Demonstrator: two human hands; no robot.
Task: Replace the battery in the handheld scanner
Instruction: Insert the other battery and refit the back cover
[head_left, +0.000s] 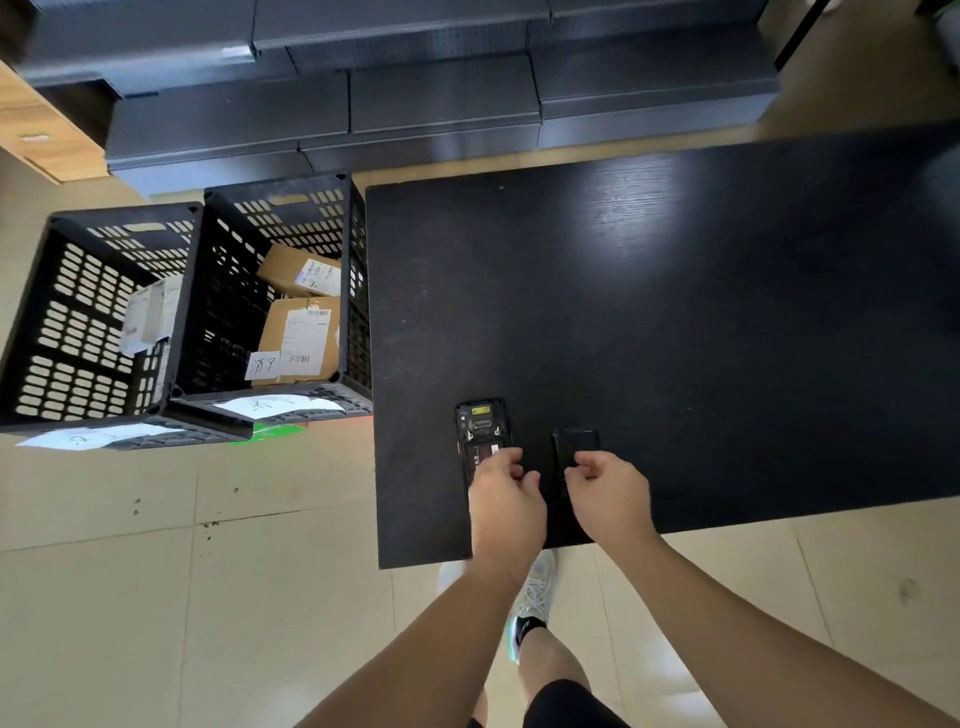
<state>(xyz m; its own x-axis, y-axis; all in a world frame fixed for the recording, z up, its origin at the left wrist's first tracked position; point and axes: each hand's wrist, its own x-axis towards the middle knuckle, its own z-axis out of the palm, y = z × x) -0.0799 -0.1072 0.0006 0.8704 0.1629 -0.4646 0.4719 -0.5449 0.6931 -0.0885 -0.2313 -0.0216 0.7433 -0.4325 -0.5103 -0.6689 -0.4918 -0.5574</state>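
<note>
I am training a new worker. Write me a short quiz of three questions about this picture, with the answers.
1. True or false: the scanner lies on the table with its back open.
2. Which hand is over the scanner: A) left hand B) right hand?
3. What black part lies right of the scanner, on the table?

Key:
1. True: its inner label shows.
2. A.
3. A flat black piece, probably the cover or battery; the right hand is at its near end.
</note>
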